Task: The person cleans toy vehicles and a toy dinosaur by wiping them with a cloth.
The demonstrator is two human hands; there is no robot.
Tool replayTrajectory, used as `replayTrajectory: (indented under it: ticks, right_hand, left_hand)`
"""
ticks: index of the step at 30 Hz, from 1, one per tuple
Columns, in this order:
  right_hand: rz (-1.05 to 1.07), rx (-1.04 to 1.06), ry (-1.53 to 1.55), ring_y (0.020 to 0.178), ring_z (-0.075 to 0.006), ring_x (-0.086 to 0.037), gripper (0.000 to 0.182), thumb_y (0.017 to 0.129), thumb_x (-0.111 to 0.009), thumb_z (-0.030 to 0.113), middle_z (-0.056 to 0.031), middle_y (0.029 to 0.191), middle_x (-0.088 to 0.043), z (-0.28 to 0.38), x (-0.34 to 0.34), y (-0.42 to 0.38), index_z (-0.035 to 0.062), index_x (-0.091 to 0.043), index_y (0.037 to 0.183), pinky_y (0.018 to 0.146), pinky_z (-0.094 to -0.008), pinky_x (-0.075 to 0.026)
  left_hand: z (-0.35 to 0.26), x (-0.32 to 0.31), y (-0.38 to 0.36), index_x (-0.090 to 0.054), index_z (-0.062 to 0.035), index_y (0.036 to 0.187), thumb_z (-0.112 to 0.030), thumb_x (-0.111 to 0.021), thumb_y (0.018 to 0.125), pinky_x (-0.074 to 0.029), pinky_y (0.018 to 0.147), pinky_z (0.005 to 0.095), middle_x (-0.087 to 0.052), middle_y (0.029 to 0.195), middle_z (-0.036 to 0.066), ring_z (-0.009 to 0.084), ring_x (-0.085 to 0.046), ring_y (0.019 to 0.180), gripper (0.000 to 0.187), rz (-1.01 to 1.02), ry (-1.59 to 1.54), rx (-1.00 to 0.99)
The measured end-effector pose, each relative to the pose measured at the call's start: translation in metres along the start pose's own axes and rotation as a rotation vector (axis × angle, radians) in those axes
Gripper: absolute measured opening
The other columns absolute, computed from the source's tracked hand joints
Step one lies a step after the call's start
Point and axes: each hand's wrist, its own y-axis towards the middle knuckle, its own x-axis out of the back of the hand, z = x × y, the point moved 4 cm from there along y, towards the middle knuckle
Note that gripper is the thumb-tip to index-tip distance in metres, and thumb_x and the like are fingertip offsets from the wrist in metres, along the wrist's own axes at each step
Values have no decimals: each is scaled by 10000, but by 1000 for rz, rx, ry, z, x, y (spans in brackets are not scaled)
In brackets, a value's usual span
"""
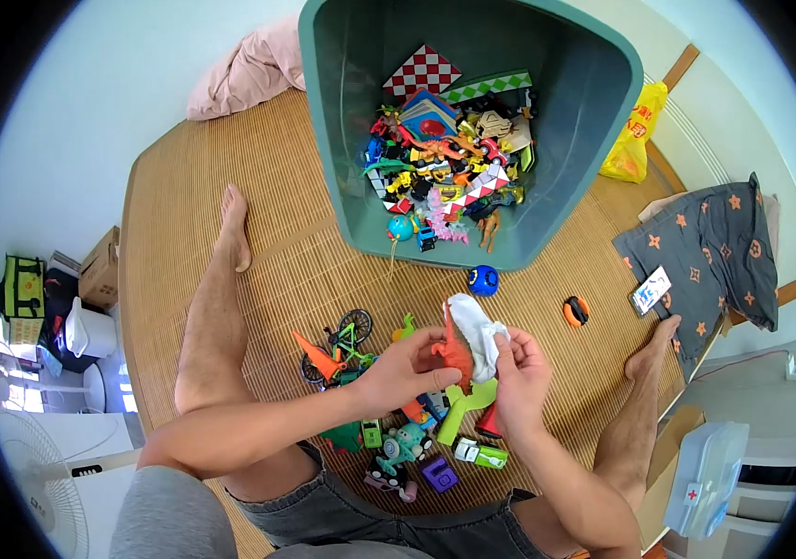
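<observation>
Hands gripping orange plastic dinosaur [455,352] and soft white cloth [477,334], woven bamboo mat [258,168], teal tub [594,102]

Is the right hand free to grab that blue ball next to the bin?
Probably not right away. The right hand is pinching a white cloth against the orange dinosaur. The blue ball lies on bare mat just beyond it, with nothing in between.

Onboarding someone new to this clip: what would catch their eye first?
Centre frame, the left hand holds an orange toy dinosaur while the right hand presses a white cloth on it. Behind, a teal bin full of toys lies tipped on the mat.
</observation>
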Motion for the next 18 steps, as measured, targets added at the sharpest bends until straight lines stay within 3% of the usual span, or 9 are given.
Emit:
replayTrajectory:
  ticks: [2, 4, 7, 11, 13, 14, 16, 18]
  right_hand:
    - [-24, -37, 28, 729, -59, -578, 170, 903, -613, 80, -45, 854, -643, 0, 1, 0, -27, -572, 1029, 643, -193, -471]
    - [-49, 6, 15, 719, -65, -575, 171, 905, -616, 95, -49, 858, -641, 6, 0, -1, -26, -571, 1017, 644, -196, -470]
    - [-8, 59, -27, 714, -69, -572, 162, 910, -609, 102, -46, 852, -635, 10, -1, -1, -23, -571, 1006, 647, -201, -473]
    - [-70, 139, -63, 717, -66, -570, 154, 920, -592, 100, -42, 848, -631, 15, 4, 5, -23, -564, 1009, 650, -204, -478]
    - [-159, 178, 13, 720, -60, -567, 153, 926, -580, 101, -40, 848, -627, 25, 9, 8, -19, -556, 1018, 647, -201, -475]
    - [-156, 179, 15, 720, -60, -567, 153, 926, -580, 101, -40, 848, -627, 29, 7, 8, -19, -556, 1018, 647, -201, -475]
    - [-190, 209, 61, 716, -52, -560, 155, 930, -576, 104, -39, 851, -627, 37, 6, 8, -16, -551, 1024, 636, -194, -467]
    - [-169, 220, 52, 717, -51, -560, 158, 927, -581, 110, -39, 851, -626, 37, 5, 7, -17, -553, 1018, 633, -193, -464]
  left_hand:
    - [3, 0, 4, -367, -18, 1336, -127, -683, 852, -452, 938, 306, -536, 1202, 68, 146, -536, 1097, 588, 49, -82, -11]
    - [3, -8, 6, -383, -45, 1319, -95, -675, 854, -432, 962, 308, -524, 1191, 46, 137, -520, 1099, 551, 258, -79, -49]
    - [-6, -16, 6, -379, -54, 1326, -90, -653, 864, -431, 947, 300, -523, 1194, 41, 132, -522, 1090, 538, 406, -99, -71]
    - [-9, -11, 13, -400, -43, 1311, -88, -641, 848, -457, 894, 306, -536, 1171, 46, 130, -539, 1053, 524, 409, -76, 4]
    - [-4, -9, 20, -475, -18, 1238, -151, -661, 789, -492, 810, 319, -596, 1069, 88, 172, -599, 947, 504, 432, 633, -16]
    - [2, -9, 24, -475, -18, 1238, -151, -661, 789, -492, 810, 319, -596, 1069, 88, 172, -599, 947, 504, 428, 635, -17]
    - [24, -9, 32, -532, 2, 1161, -214, -672, 719, -513, 735, 346, -631, 916, 137, 241, -633, 823, 511, 420, 1038, -75]
    - [32, -10, 40, -574, -3, 1106, -277, -671, 693, -519, 700, 373, -643, 855, 165, 294, -644, 793, 504, 359, 1035, -67]
